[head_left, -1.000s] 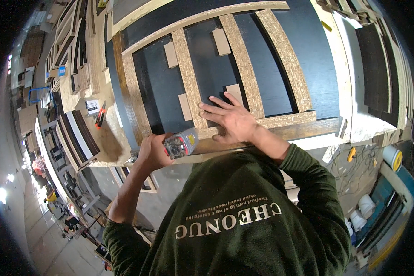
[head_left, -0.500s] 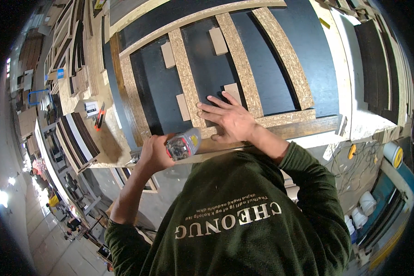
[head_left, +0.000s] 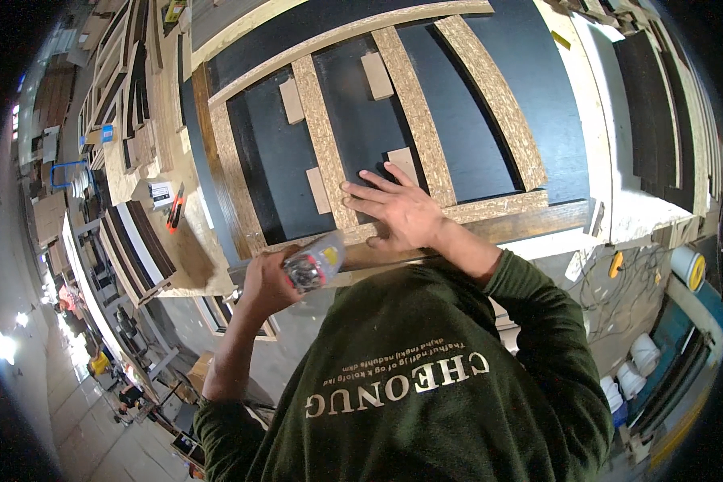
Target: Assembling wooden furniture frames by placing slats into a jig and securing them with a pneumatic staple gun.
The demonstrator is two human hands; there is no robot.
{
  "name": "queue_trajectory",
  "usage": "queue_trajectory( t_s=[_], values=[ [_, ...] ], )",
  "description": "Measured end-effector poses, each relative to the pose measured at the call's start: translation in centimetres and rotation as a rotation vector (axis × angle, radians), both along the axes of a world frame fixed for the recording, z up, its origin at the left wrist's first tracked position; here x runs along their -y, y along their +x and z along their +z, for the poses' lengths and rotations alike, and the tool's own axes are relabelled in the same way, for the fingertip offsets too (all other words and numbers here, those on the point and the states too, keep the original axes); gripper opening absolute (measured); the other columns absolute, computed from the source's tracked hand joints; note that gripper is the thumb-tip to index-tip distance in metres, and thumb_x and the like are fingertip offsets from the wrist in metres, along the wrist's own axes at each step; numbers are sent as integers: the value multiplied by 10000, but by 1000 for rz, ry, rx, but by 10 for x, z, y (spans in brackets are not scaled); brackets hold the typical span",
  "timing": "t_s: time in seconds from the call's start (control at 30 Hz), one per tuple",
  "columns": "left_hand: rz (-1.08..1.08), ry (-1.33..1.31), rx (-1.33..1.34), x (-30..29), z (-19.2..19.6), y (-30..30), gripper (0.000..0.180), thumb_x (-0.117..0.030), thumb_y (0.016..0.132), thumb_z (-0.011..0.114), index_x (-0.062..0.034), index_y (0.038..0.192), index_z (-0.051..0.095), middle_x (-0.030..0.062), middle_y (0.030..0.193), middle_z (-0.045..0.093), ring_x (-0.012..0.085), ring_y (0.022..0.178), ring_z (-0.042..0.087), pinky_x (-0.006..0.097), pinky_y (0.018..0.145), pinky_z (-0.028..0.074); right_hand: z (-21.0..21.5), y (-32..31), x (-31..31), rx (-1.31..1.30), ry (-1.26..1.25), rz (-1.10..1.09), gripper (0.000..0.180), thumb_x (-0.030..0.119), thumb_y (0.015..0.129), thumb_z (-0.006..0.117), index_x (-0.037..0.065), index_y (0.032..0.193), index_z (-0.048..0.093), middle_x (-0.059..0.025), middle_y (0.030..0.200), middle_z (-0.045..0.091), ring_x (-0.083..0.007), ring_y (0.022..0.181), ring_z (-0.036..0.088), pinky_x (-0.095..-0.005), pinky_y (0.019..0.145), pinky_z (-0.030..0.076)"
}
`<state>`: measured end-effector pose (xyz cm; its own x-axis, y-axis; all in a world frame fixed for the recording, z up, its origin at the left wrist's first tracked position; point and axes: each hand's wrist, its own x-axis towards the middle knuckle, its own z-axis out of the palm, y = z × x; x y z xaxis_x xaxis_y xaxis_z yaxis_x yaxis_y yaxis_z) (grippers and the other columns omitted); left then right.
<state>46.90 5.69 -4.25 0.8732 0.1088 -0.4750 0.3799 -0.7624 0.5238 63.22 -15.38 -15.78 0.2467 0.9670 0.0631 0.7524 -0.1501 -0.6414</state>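
My right hand (head_left: 398, 210) lies flat with fingers spread on a chipboard strip frame (head_left: 327, 149) laid over a black panel (head_left: 275, 165). It presses near the frame's lower rail, beside a small chipboard block (head_left: 402, 161). My left hand (head_left: 269, 279) grips a grey and red hand tool (head_left: 314, 263) at the bench's near edge, just left of the right hand. Other small blocks (head_left: 291, 100) lie on the black panel between the strips.
A wooden workbench (head_left: 186, 249) extends to the left with a red-handled tool (head_left: 174, 208) and a small box (head_left: 161, 193). Stacked boards (head_left: 130, 241) stand lower left. White buckets (head_left: 643, 353) and a yellow object (head_left: 615, 263) sit at right.
My left hand with the tool has shifted slightly right along the bench edge. My right hand stays flat on the frame.
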Motion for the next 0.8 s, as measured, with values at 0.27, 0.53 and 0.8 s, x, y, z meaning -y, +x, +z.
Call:
queue_trajectory(
  t_s=[0.27,0.53,0.8],
  values=[
    [71,398,345,-44,-50,-45,697,-95,673,682,11,1307,412,249,1050,564,427,962,547,477,833,439,19,-1,13,77,-23,-214,697,429,709,668,132,1312,484,-70,1469,325,-268,1370,276,-519,1128,130],
    [97,565,214,-18,-43,-3,475,-78,754,632,5,1210,525,144,1047,517,329,987,522,405,844,449,17,0,79,139,-169,-524,737,477,779,601,68,1359,400,-192,1418,372,-373,1327,325,-574,1072,204],
    [37,351,588,28,-33,72,368,-127,755,647,-72,1113,585,134,1036,549,334,1002,527,410,865,444,13,-18,94,165,-136,-566,697,416,766,618,67,1342,435,-157,1369,450,-322,1311,369,-540,1085,205]
  ],
)
